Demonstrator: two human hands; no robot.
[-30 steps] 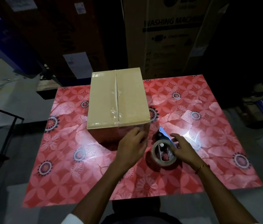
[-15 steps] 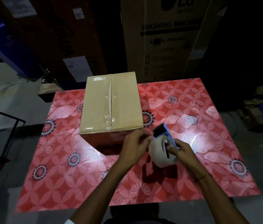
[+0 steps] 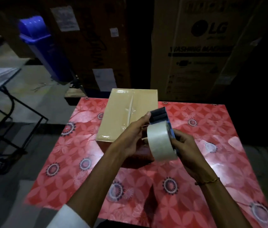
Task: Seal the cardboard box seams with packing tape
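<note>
Lifted off the bench (image 3: pixel 212 132) since 1 s ago, tape dispenser (image 3: pixel 162 129) w/ its pale roll (image 3: pixel 160 142) now hangs above the near edge of the cardboard box (image 3: pixel 121 116). Right hand (image 3: pixel 185 150) has its grip closed round the dispenser; left hand (image 3: pixel 133 137) pinches at the front by the roller, apparently freeing the tape end. Box sits mid-bench, centre seam already glossy w/ tape. Risk: loose end could fold back & stick to itself, or land crooked off the seam.
</note>
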